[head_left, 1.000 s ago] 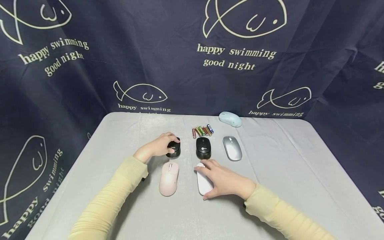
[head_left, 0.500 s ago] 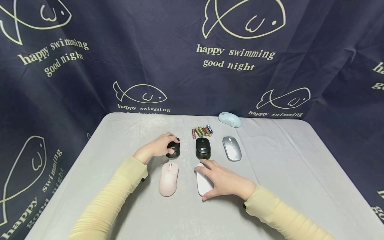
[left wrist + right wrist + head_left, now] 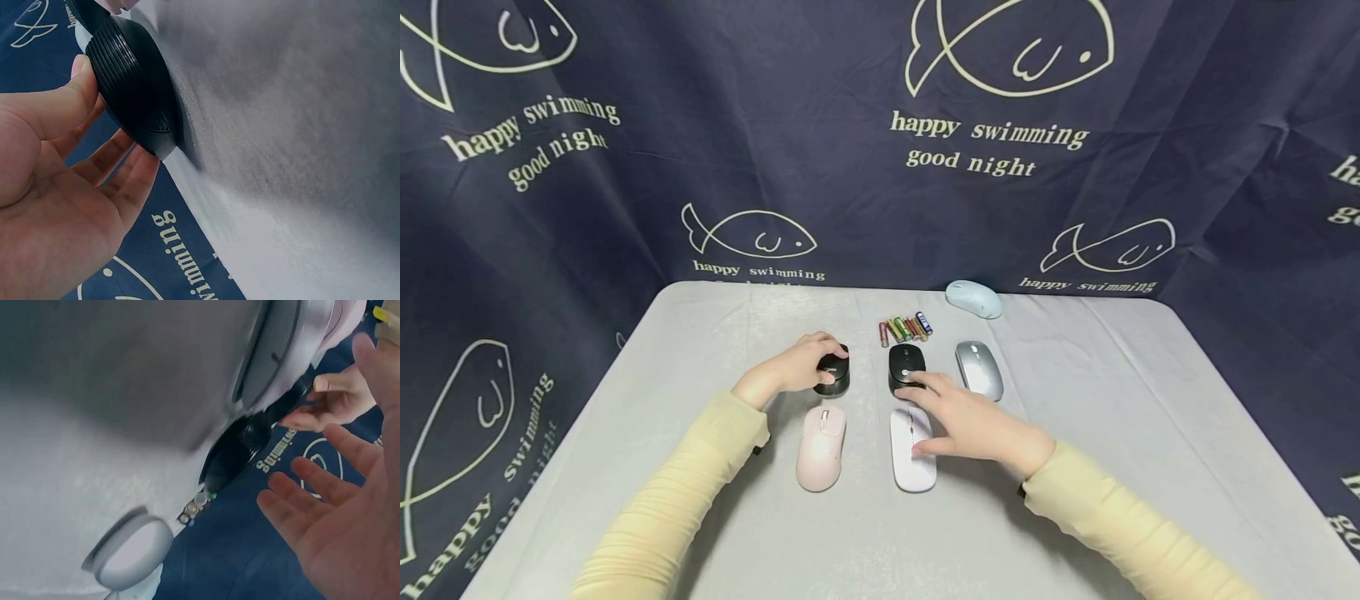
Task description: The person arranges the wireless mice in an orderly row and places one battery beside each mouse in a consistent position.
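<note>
On the left, my left hand point(image 3: 796, 367) holds a black computer mouse point(image 3: 838, 380), thumb on its near side and fingers around its far end. The left wrist view shows the thumb and fingertips against the ribbed side of that mouse point(image 3: 134, 81). My right hand point(image 3: 970, 417) hovers with spread, loosely bent fingers over a white mouse point(image 3: 913, 473) and the near end of a second black mouse point(image 3: 907, 358). In the right wrist view, the palm and fingers of the right hand point(image 3: 340, 512) are apart from the mice, with nothing in them.
A pink mouse point(image 3: 821, 450) lies left of the white one. Several batteries point(image 3: 905, 328) sit in a row behind the middle black mouse. To the right are a silver mouse point(image 3: 979, 368) and, farther back, a light blue mouse point(image 3: 974, 298). A dark blue curtain point(image 3: 850, 167) hangs behind the table.
My right hand has come off the white mouse and moved forward, up toward the middle black mouse. The white mouse stays in place. My left hand has not visibly moved.
</note>
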`<move>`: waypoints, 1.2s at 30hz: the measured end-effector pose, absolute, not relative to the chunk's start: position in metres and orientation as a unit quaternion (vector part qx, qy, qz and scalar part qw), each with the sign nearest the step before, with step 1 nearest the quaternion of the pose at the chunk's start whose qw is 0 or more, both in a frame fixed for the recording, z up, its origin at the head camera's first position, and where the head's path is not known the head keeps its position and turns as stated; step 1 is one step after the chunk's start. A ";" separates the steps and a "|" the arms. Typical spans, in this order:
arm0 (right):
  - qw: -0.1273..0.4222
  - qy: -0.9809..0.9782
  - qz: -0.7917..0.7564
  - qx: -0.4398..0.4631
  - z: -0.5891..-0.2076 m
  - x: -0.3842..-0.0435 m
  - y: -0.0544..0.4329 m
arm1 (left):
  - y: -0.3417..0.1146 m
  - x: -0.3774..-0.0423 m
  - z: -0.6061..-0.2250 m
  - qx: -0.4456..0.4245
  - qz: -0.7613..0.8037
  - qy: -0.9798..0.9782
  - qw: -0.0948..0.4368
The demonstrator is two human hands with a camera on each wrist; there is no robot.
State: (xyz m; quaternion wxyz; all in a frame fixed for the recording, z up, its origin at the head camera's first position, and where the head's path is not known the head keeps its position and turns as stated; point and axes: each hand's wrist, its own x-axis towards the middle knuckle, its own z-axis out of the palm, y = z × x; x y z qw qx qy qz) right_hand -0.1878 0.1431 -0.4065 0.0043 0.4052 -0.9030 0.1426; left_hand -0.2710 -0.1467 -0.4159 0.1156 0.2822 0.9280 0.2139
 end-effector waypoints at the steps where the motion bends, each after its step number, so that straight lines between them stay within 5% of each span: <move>1: 0.015 -0.902 0.143 0.407 -0.405 -0.190 0.144 | -0.147 -0.271 -0.415 0.281 0.214 0.928 0.117; 7: 0.080 -0.904 0.134 0.398 -0.404 -0.204 0.151 | -0.147 -0.269 -0.414 0.277 0.212 0.929 0.123; 17: 0.113 -0.913 0.159 0.360 -0.408 -0.227 0.165 | -0.147 -0.270 -0.415 0.275 0.215 0.929 0.122; 36: 0.114 -0.930 0.186 0.297 -0.405 -0.272 0.184 | -0.148 -0.270 -0.416 0.277 0.214 0.929 0.118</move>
